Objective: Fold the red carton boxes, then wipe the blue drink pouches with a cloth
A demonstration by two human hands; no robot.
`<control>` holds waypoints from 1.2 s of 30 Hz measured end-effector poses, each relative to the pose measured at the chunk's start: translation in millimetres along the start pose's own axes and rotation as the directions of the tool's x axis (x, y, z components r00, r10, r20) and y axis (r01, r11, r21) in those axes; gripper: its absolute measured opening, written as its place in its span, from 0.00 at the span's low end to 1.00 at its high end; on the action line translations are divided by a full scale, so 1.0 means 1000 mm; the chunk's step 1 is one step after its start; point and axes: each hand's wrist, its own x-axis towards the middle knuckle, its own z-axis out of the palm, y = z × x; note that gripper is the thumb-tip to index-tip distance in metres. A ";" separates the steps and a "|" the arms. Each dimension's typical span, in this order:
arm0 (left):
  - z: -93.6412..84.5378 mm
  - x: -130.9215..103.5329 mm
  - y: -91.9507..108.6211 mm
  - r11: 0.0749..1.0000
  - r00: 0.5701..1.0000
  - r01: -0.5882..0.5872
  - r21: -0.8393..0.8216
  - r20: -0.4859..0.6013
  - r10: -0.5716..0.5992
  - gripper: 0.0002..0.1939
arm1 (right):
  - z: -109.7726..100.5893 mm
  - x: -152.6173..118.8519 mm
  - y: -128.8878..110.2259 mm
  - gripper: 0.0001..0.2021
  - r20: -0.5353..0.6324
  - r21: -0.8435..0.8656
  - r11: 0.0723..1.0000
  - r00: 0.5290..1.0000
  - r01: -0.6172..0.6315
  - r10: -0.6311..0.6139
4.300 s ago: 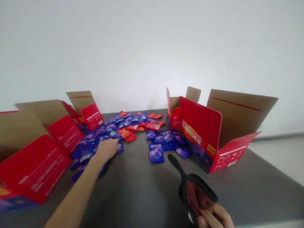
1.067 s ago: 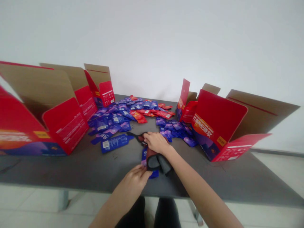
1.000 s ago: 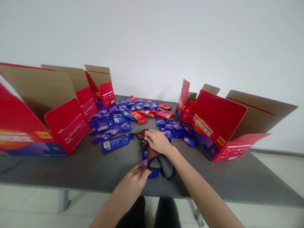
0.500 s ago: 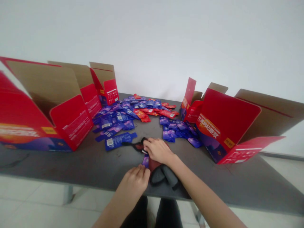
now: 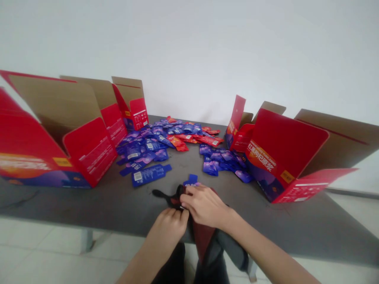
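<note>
Both my hands are at the table's near side, on a dark grey and maroon cloth item (image 5: pixel 203 240) with black straps; I cannot make out its kind. My right hand (image 5: pixel 204 203) pinches its upper part. Close against it, my left hand (image 5: pixel 173 223) is closed, its fingertips at the cloth's near edge by a small pale spot. A black strap (image 5: pixel 164 195) sticks out to the left, and the lower cloth hangs over the table edge. Just beyond my right fingers lies a blue sachet (image 5: pixel 192 180), partly covered. Another blue sachet (image 5: pixel 151 174) lies flat to the left.
Blue-purple sachets (image 5: pixel 146 148) and red sachets (image 5: pixel 207 140) are heaped at the middle back. A smaller blue pile (image 5: pixel 217 159) lies beside the right boxes. Open red cartons stand left (image 5: pixel 89 152) and right (image 5: pixel 284 150) on the grey table (image 5: pixel 118 205). A wall rises behind.
The cloth has been drawn towards me and its lower part now hangs over the table edge. The blue sachet formerly between my hands now shows beyond my right hand.
</note>
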 end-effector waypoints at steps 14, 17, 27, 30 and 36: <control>-0.002 0.003 -0.001 1.000 1.000 0.014 -0.028 -0.012 -0.014 0.16 | -0.008 0.061 0.050 0.12 -0.123 0.012 0.966 0.958 -0.259 0.259; 0.000 0.003 0.001 1.000 0.999 0.014 -0.011 -0.032 -0.014 0.17 | -0.021 0.034 0.019 0.12 -0.140 0.045 0.997 0.988 -0.062 0.067; 0.025 0.000 -0.006 0.993 0.947 -0.109 0.052 -0.299 0.120 0.14 | 0.032 0.040 0.027 0.13 0.056 -0.047 0.998 0.997 -0.047 0.050; 0.023 0.000 -0.006 0.995 0.952 -0.100 0.025 -0.288 0.103 0.14 | 0.035 0.064 0.051 0.13 0.054 -0.063 0.982 0.982 -0.180 0.183; 0.020 0.002 -0.007 0.999 0.979 -0.032 -0.031 -0.204 0.025 0.17 | 0.004 0.067 0.053 0.13 -0.074 -0.052 0.963 0.962 -0.265 0.261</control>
